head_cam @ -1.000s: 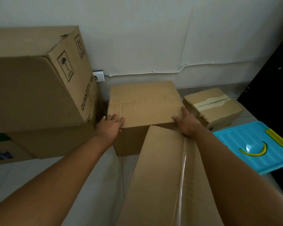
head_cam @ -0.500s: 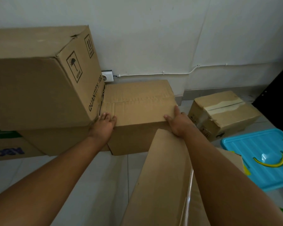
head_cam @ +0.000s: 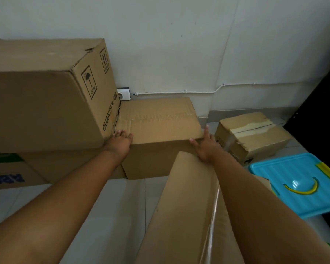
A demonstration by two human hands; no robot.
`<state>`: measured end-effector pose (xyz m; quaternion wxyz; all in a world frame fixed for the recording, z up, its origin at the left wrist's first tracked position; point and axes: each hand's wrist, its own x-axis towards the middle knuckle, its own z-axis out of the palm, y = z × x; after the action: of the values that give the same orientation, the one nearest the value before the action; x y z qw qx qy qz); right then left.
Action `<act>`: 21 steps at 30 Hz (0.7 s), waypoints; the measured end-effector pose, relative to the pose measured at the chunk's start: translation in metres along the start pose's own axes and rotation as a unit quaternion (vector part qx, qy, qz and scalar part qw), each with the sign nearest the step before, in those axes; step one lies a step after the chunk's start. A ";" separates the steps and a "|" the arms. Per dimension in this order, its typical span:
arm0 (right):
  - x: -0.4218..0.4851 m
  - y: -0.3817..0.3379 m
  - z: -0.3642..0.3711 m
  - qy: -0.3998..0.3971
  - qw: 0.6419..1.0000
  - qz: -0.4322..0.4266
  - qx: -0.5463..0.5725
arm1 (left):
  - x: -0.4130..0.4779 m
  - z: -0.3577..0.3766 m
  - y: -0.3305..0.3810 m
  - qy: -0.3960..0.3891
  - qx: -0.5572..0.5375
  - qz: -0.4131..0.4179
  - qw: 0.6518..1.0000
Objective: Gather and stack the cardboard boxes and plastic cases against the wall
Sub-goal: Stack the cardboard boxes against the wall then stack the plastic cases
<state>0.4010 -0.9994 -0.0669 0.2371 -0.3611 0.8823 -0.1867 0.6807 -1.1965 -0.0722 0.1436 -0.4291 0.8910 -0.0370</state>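
A medium cardboard box (head_cam: 160, 121) stands on the floor against the wall, its left side touching the big stacked box (head_cam: 46, 92). My left hand (head_cam: 120, 142) rests on its near left top corner, fingers straight. At the near right corner is my right hand (head_cam: 206, 145), fingers spread flat along the box's side and edge. The big box lies on a lower box (head_cam: 13, 172) with blue print. A small taped box (head_cam: 253, 138) lies to the right, apart. A long cardboard box (head_cam: 181, 210) leans up under my right forearm. A blue plastic case lid (head_cam: 293, 181) lies at the right.
A wall socket (head_cam: 123, 94) with a white cable sits just behind the medium box. A dark piece of furniture (head_cam: 320, 115) stands at the far right. Pale floor tiles (head_cam: 111, 202) show between my arms.
The medium box has slid left until it touches the big stacked box. Both hands moved left with it and stay on its near corners.
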 end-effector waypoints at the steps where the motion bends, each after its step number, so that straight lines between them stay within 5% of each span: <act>1: -0.017 0.005 -0.006 0.027 0.999 0.002 -0.025 | -0.004 -0.007 -0.001 -0.015 -0.005 0.002 1.000; 4: -0.077 0.018 -0.028 0.116 0.986 -0.029 -0.113 | -0.030 -0.020 0.006 0.033 -0.100 -0.009 0.994; 7: -0.133 0.037 -0.039 0.133 0.978 -0.027 -0.158 | -0.083 -0.028 0.053 0.114 -0.300 -0.006 0.947; 14: -0.208 0.087 -0.035 0.142 0.983 0.102 -0.052 | -0.195 -0.021 0.142 -0.103 -0.508 -0.033 0.855; 21: -0.226 0.136 -0.019 0.053 0.953 0.247 0.167 | -0.224 0.014 0.151 -0.089 -0.548 -0.021 0.831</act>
<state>0.4570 -0.7411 -0.0554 0.2851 -0.0769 0.9117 -0.2857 0.7036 -0.9272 -0.0641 -0.0371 -0.4576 0.7392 0.4928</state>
